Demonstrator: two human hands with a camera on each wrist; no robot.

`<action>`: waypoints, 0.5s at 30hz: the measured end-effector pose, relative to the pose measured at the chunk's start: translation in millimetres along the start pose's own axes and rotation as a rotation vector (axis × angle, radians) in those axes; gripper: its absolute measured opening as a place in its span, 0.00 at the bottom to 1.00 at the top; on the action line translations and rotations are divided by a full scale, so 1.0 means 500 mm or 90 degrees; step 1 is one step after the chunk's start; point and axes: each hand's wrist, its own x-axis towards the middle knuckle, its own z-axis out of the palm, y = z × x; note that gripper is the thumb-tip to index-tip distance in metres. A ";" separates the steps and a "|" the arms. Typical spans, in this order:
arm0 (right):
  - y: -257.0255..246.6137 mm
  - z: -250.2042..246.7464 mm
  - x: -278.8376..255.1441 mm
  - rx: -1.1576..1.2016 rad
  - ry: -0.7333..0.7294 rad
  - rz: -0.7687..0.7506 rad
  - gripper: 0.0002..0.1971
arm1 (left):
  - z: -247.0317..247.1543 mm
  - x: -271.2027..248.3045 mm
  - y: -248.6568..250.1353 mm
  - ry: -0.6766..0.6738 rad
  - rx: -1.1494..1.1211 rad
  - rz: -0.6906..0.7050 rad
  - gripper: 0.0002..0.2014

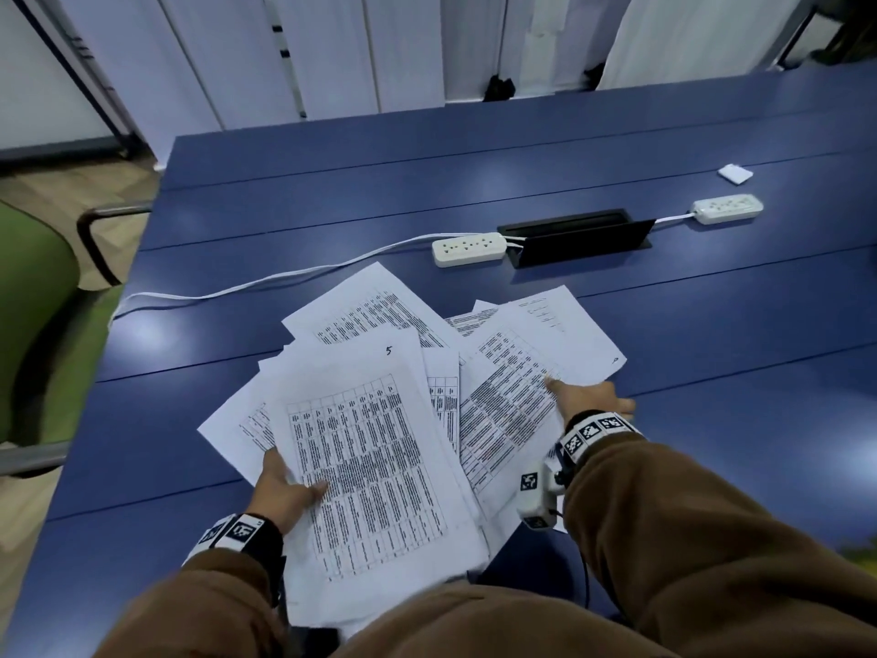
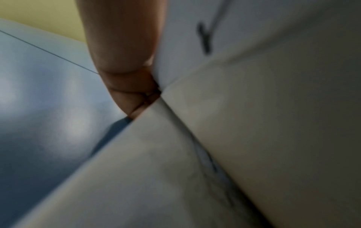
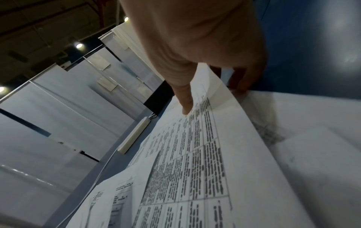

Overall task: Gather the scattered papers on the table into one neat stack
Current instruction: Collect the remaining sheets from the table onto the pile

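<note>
Printed sheets with tables lie fanned over the near part of the blue table (image 1: 712, 325). My left hand (image 1: 294, 486) grips the near-left bundle of sheets (image 1: 375, 448), thumb on top, fingers underneath; in the left wrist view the curled fingers (image 2: 125, 61) show against the blurred paper (image 2: 254, 123). My right hand (image 1: 588, 396) pinches the right-hand sheet (image 1: 522, 368) at its right edge. In the right wrist view the thumb (image 3: 185, 100) lies on that sheet (image 3: 195, 154), with the other fingers (image 3: 246, 80) below its edge. Another sheet (image 1: 370, 306) lies farther back, and one (image 1: 232, 425) sticks out at the left.
Beyond the papers lie a white power strip (image 1: 467, 249) with its cable (image 1: 261, 280), a black open cable box (image 1: 576, 235), a second power strip (image 1: 726, 208) and a small white pad (image 1: 734, 174). A green chair (image 1: 42, 325) stands by the table's left edge.
</note>
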 end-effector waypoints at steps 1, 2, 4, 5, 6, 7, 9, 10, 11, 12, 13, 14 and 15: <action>0.001 0.006 0.005 0.024 -0.007 0.001 0.46 | -0.001 0.000 0.000 0.001 0.002 -0.003 0.42; 0.000 0.006 0.006 0.067 -0.025 0.007 0.48 | -0.002 0.002 -0.001 0.001 0.005 -0.004 0.42; 0.000 0.013 0.023 0.173 -0.063 0.030 0.52 | -0.003 0.006 -0.003 -0.001 0.017 -0.002 0.41; -0.003 0.011 0.019 0.210 -0.077 0.048 0.54 | -0.005 0.007 -0.004 -0.001 0.023 -0.001 0.41; -0.006 0.006 0.008 0.207 -0.077 0.063 0.56 | -0.005 0.009 -0.005 -0.001 0.025 -0.001 0.40; -0.006 0.006 0.007 0.149 -0.054 0.065 0.55 | -0.005 0.008 -0.004 -0.001 0.027 -0.004 0.40; -0.004 0.003 -0.005 -0.041 -0.010 0.035 0.43 | -0.005 0.006 -0.004 0.002 0.017 0.001 0.39; -0.004 0.005 -0.012 -0.091 -0.003 0.018 0.39 | -0.004 0.007 -0.005 0.002 0.013 0.005 0.39; -0.005 0.008 -0.015 -0.104 -0.011 0.004 0.38 | -0.004 0.007 -0.004 0.003 0.014 0.008 0.40; -0.007 0.012 -0.019 -0.091 -0.031 -0.008 0.39 | -0.004 0.007 -0.005 0.002 0.016 0.011 0.40; -0.008 0.017 -0.023 -0.051 -0.050 -0.019 0.40 | -0.003 0.007 -0.005 0.002 0.017 0.012 0.40; -0.009 0.023 -0.022 0.021 -0.065 -0.020 0.41 | -0.003 0.008 -0.006 0.003 0.016 0.012 0.39; -0.009 0.026 -0.022 0.120 -0.087 -0.008 0.43 | -0.003 0.008 -0.007 0.004 0.017 0.010 0.38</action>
